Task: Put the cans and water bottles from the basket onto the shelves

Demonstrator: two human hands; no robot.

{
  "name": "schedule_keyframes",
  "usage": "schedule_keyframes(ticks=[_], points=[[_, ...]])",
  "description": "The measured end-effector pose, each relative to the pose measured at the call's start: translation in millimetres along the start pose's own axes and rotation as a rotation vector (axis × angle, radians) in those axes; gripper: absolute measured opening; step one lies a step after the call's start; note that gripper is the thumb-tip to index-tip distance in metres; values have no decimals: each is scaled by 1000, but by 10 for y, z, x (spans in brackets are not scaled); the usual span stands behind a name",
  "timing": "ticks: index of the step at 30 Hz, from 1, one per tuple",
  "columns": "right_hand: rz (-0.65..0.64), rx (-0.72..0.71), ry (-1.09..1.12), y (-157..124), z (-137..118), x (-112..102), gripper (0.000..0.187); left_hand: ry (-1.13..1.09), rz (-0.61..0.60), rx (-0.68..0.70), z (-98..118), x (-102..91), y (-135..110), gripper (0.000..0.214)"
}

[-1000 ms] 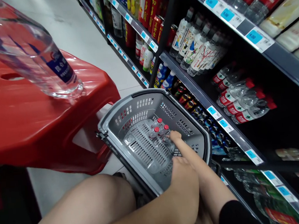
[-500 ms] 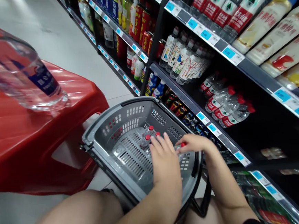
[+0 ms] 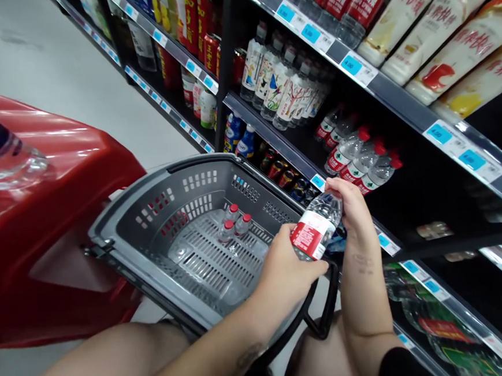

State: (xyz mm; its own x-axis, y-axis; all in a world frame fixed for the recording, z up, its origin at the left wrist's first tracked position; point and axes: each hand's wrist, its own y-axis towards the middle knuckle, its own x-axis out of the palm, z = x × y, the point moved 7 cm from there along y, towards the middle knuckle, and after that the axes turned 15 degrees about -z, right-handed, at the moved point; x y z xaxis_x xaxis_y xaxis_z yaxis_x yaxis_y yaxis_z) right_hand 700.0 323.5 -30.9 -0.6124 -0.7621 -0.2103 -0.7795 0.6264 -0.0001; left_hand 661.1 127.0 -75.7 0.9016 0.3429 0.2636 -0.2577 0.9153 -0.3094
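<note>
A clear water bottle (image 3: 313,229) with a red and white label is tilted over the right side of a grey shopping basket (image 3: 155,189). My left hand (image 3: 285,266) wraps around its lower part. The fingers of my right hand (image 3: 353,203) close round its top end, hiding the cap. Inside the basket, three red-capped clear bottles (image 3: 226,231) stand upright together near the far wall. Beside my right wrist, the basket's black handle (image 3: 328,315) hangs over the near rim.
A red plastic stool (image 3: 65,150) stands left of the basket, with a large clear bottle (image 3: 0,155) on it. Shelves on the right hold drinks, including red-labelled water bottles (image 3: 357,162) and white patterned bottles (image 3: 284,87). My bare knees flank the basket's near end.
Both hands have moved from inside the basket to over its right rim, lifting a water bottle. The view has shifted, so the stool and shelves appear further left.
</note>
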Motion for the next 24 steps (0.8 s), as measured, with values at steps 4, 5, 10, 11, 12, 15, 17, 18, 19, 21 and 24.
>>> schedule_keyframes(ticks=[4, 5, 10, 11, 12, 15, 17, 18, 19, 21, 24], points=[[62, -45, 81, -51, -46, 5, 27, -173, 56, -43, -60, 42, 54, 54], [76, -72, 97, -72, -79, 0, 25, -204, 64, -37, -56, 58, 50, 54], [72, -77, 109, -137, -172, -26, 29, -239, 21, -25, -46, 211, 16, 51], [62, -59, 109, -141, -169, -33, 30, -291, -5, -42, -68, 261, 9, 51], [43, -35, 111, -142, -158, -36, 32, -358, -38, -58, -89, 314, 0, 48], [-79, 59, 129, -123, -90, -1, 32, -592, -172, -95, -115, 477, -32, 39], [-148, 105, 144, -107, -45, 25, 33, -751, -236, -137, -120, 545, -58, 47], [-156, 106, 150, -97, -35, 27, 33, -828, -246, -160, -124, 559, -68, 53], [-145, 96, 157, -85, -31, 21, 33, -900, -238, -171, -125, 557, -73, 57], [-95, 49, 200, -59, -33, 8, 34, -1010, -160, -128, -117, 494, -59, 54], [-33, -26, 280, -30, -36, 25, 39, -1106, 6, -66, -165, 373, -27, 40]])
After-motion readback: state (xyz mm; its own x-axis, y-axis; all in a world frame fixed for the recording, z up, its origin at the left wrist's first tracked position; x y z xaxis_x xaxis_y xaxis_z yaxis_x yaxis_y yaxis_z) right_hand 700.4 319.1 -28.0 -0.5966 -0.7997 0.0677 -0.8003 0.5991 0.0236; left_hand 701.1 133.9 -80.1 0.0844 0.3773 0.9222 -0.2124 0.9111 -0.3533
